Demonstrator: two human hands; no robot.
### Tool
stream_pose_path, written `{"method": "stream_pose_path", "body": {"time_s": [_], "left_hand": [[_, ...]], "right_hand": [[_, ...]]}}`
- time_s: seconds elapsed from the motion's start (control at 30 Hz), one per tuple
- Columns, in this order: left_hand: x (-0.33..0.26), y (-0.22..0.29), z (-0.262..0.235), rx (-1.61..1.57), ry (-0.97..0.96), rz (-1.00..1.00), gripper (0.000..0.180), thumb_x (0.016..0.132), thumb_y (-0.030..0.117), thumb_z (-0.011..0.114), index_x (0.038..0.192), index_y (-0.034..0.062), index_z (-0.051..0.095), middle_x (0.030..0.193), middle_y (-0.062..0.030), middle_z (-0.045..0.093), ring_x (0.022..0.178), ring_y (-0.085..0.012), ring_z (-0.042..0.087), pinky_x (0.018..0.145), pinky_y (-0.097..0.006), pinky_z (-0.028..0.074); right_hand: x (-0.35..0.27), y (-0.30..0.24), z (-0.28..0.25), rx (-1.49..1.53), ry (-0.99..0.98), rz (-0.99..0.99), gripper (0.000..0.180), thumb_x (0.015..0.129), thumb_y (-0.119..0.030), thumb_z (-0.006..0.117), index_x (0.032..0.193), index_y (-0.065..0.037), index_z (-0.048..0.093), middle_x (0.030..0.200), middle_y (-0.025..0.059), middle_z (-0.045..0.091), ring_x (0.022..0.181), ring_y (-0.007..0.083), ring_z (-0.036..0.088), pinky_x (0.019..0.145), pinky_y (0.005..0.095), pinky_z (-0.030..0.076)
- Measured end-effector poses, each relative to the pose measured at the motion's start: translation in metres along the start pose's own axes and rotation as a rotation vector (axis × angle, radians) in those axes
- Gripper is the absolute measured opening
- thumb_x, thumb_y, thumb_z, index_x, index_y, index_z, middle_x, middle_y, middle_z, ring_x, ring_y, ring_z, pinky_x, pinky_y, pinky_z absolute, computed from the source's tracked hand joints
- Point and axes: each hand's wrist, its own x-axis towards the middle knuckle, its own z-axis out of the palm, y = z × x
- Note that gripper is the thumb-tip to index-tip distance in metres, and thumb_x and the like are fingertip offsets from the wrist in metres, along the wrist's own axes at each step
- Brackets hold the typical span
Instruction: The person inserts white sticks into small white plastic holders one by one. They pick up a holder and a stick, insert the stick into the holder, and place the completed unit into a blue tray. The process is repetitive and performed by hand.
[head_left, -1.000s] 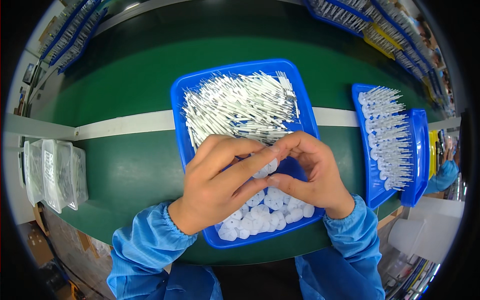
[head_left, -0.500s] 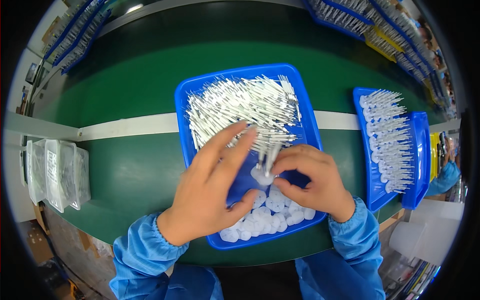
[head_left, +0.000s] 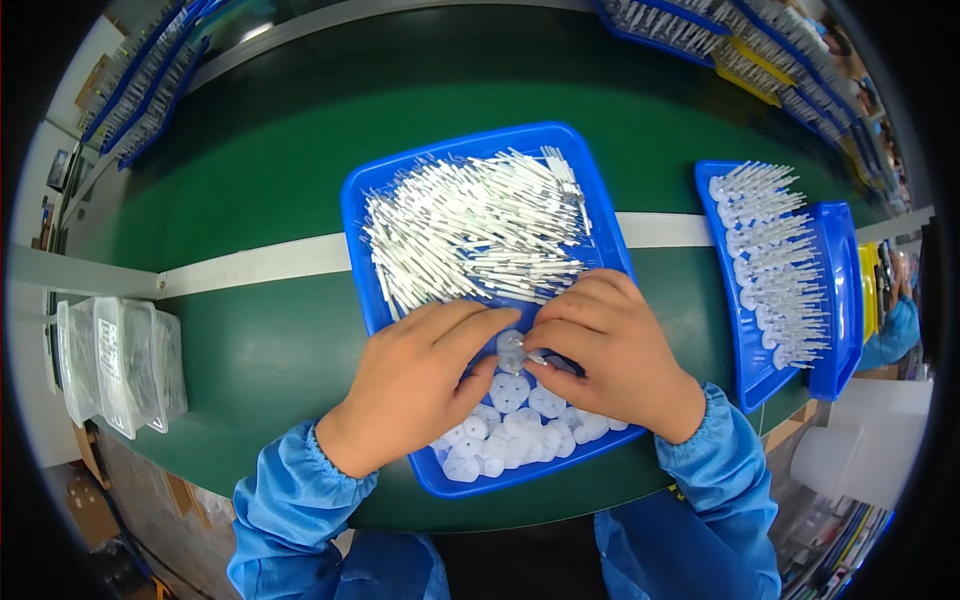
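A small translucent white plastic disc (head_left: 511, 352) is held upright between my two hands, over the middle of a blue tray (head_left: 610, 240). My left hand (head_left: 415, 385) closes on its left side with thumb and fingertips. From the right, my right hand (head_left: 615, 355) pinches at the disc's edge, where a small shiny tip shows; the rest of what it holds is hidden by the fingers. Thin white rods with metal ends (head_left: 480, 225) fill the tray's far half in a loose heap. In the near part lie several loose white discs (head_left: 525, 435), partly covered by my hands.
To the right, another blue tray (head_left: 748, 375) holds rows of discs with rods standing in them, beside a further blue tray (head_left: 845, 285). Clear plastic boxes (head_left: 125, 365) stand at the left. More loaded trays (head_left: 665, 30) sit at the far right. A person's blue sleeve (head_left: 893, 335) shows beyond.
My left hand has come down and closed in on the disc, its fingers no longer spread. The rods seen standing from the disc are no longer visible there. The view has shifted slightly.
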Motion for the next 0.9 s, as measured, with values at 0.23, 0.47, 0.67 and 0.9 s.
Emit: {"method": "stream_pose_path", "body": {"time_s": [0.23,0.47,0.67,0.9], "left_hand": [[0.025,0.001,0.008,0.026,-0.085,0.032,0.024,0.083,0.007,0.084,0.106,0.0084,0.078,0.105,-0.0097,0.075,0.096,-0.0356,0.074,0.083,-0.044,0.061],[-0.002,0.000,-0.001,0.001,-0.048,-0.115,0.031,0.086,-0.005,0.081,0.116,0.0027,0.080,0.101,-0.0136,0.075,0.078,-0.0263,0.071,0.067,-0.036,0.058],[0.000,-0.014,0.002,0.062,-0.040,0.076,0.022,0.086,-0.005,0.080,0.107,0.0027,0.081,0.096,-0.0117,0.074,0.069,-0.0211,0.066,0.060,-0.033,0.054],[0.001,-0.015,-0.003,0.042,-0.052,0.062,0.024,0.085,-0.005,0.081,0.109,0.0026,0.082,0.097,-0.0104,0.074,0.066,-0.0185,0.065,0.059,-0.032,0.053]], "right_hand": [[-0.010,-0.004,0.008,-0.181,0.069,0.034,0.021,0.079,-0.018,0.087,0.095,-0.013,0.074,0.103,0.0028,0.072,0.102,0.0258,0.068,0.099,0.0440,0.052],[-0.050,-0.005,-0.019,-0.050,0.368,0.094,0.023,0.087,-0.019,0.085,0.107,-0.016,0.075,0.109,0.0013,0.071,0.103,0.0238,0.068,0.101,0.0426,0.049],[-0.188,0.008,-0.086,-0.259,0.589,0.621,0.013,0.085,-0.012,0.085,0.095,-0.013,0.076,0.086,0.0032,0.077,0.076,0.0242,0.074,0.076,0.0409,0.053],[-0.246,0.021,-0.114,-0.797,0.430,1.010,0.014,0.087,-0.023,0.085,0.091,-0.012,0.078,0.084,0.0029,0.074,0.076,0.0257,0.069,0.079,0.0416,0.048]]}}
